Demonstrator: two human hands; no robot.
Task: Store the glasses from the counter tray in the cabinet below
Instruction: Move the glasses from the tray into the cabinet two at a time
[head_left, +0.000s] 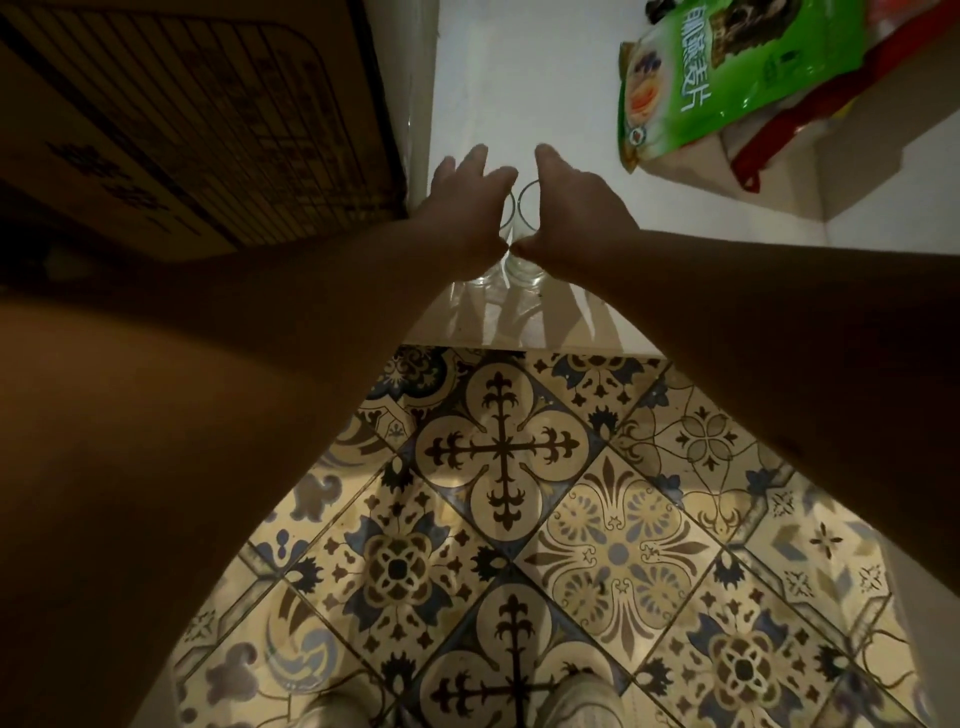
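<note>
Reaching into cabinet: left hand (467, 208) and right hand (576, 213) side by side on white cabinet shelf (519, 78), each with fingers wrapped around clear glass. Left glass (496, 260) touching right glass (524, 265), both upright near shelf front edge. Cardboard box (182, 104) at 10 o'clock; green snack bag (727, 78) at 1 o'clock. Patterned floor tiles (519, 519) below.
</note>
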